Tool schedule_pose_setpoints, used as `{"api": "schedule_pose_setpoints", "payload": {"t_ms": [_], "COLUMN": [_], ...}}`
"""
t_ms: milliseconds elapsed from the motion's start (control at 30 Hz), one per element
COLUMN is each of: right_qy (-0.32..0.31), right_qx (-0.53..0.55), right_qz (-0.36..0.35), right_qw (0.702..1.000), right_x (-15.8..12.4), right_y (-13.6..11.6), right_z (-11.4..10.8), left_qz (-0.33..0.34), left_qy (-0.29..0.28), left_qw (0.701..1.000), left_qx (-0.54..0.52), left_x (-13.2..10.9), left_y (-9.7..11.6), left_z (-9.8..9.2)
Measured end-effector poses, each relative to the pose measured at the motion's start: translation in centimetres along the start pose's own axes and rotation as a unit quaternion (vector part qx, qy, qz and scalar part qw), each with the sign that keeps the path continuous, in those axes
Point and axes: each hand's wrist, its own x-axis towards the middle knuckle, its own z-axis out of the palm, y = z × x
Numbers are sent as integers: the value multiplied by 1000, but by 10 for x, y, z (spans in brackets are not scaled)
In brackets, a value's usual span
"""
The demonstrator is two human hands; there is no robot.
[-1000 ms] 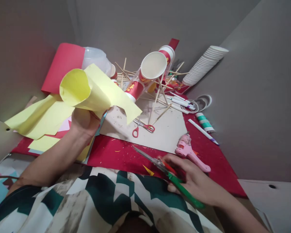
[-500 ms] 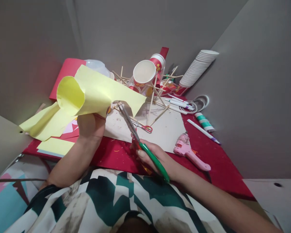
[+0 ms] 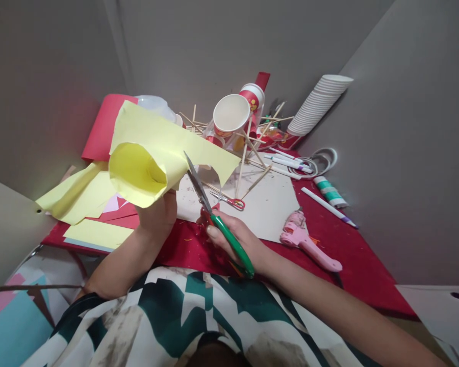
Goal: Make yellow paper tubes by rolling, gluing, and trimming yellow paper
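Right now, your left hand (image 3: pixel 158 216) is up under the yellow sheet (image 3: pixel 176 135), holding it in the air above the near left of the table (image 3: pixel 355 270). Its fingers are mostly hidden behind the paper, so you cannot tell how tightly they curl. The near left part of the sheet bends round into a wide tube, mouth towards you, while a flat, notched flap reaches out to the right.

Your right hand (image 3: pixel 239 237) is closed round the handles of the green scissors (image 3: pixel 231 242), the thumb on top. Their blades point up and away to the left, slightly parted, and the upper tip overlaps the sheet's edge just right of the tube. Whether paper sits between the blades, you cannot tell.

Beyond your right hand, the small scissors (image 3: pixel 235 204) lie on the white board (image 3: pixel 268 216), with sticks (image 3: pixel 249 145) and a wide cup (image 3: pixel 231 114) behind them. To your right are the pink glue gun (image 3: pixel 309 244), a marker (image 3: pixel 327 206) and a green-striped roll (image 3: pixel 330 192). Farther back, a stack of cups (image 3: pixel 319 104) leans by the wall. On your left, another yellow piece (image 3: pixel 86 193) droops near a curved red sheet (image 3: pixel 101 130).
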Motion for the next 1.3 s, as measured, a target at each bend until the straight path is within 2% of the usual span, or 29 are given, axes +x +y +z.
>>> {"api": "schedule_pose_setpoints", "payload": {"t_ms": [133, 400, 633, 833, 1033, 1300], "right_qy": [1, 18, 35, 52, 61, 57], "right_qx": [22, 51, 80, 103, 113, 96], "right_qz": [8, 19, 6, 13, 18, 37], "right_qw": [1000, 998, 996, 993, 992, 993], "right_x": [3, 1, 0, -1, -3, -6], "right_y": [1, -2, 2, 5, 4, 4], "right_z": [2, 4, 8, 12, 14, 9], "left_qz": [31, 7, -2, -29, -41, -30], "left_qy": [-18, -5, -27, 27, 42, -32], "left_qw": [999, 1000, 1000, 998, 998, 997], "left_qx": [-25, -9, -13, -43, -27, -58], "left_x": [-6, -10, -12, -12, -13, -9], "left_y": [0, -1, -2, -1, 0, 0], "left_z": [4, 5, 7, 10, 12, 4]}}
